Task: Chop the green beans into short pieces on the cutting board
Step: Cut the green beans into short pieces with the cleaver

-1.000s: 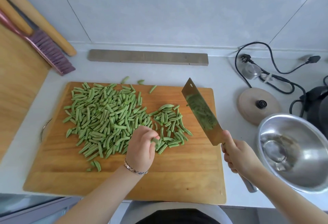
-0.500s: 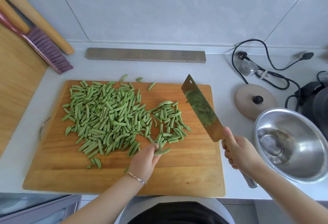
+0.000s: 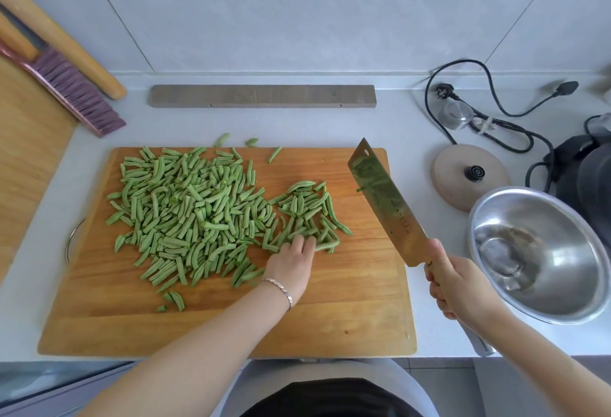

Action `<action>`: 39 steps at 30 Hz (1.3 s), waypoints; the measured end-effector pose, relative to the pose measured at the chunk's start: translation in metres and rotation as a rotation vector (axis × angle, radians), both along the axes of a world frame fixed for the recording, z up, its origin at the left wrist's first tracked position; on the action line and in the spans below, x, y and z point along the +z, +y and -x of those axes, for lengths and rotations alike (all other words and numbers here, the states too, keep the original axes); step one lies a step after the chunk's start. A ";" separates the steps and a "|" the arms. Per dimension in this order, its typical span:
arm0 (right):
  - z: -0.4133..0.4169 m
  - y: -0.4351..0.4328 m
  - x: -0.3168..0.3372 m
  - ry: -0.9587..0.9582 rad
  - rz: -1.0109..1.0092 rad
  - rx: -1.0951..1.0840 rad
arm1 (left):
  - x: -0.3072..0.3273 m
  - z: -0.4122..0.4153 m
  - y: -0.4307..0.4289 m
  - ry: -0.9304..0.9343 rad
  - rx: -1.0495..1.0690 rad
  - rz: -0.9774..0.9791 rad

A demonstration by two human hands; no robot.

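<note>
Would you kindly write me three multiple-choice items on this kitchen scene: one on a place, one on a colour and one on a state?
1. Where does the steel bowl stand relative to the cutting board?
A. on it
B. to its left
C. to its right

2. What colour are the bristles of the brush?
A. purple
B. yellow
C. white

3. How is the cleaver at this moment?
A. lying flat on the board
B. gripped in the right hand
C. resting in the bowl

Answers:
1 C, the bowl sits past the board's right edge.
2 A, the bristles at the far left are purple.
3 B, the fingers curl round its handle, with the blade tilted over the board.
</note>
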State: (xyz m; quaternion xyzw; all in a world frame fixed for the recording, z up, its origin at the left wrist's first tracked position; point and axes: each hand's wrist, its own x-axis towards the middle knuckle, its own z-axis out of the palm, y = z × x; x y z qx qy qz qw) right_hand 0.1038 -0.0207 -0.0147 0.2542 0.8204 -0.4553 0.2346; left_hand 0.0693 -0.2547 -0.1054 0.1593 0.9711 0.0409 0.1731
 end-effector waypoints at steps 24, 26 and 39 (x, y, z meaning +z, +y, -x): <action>0.026 0.021 -0.012 -0.005 0.117 -0.103 | 0.021 0.095 0.059 -0.130 0.763 -0.295; 0.029 0.021 -0.014 -0.010 0.128 -0.100 | 0.023 0.101 0.052 -0.087 0.776 -0.319; 0.032 0.014 -0.017 -0.024 0.121 -0.084 | 0.022 0.111 0.054 -0.152 0.496 -0.005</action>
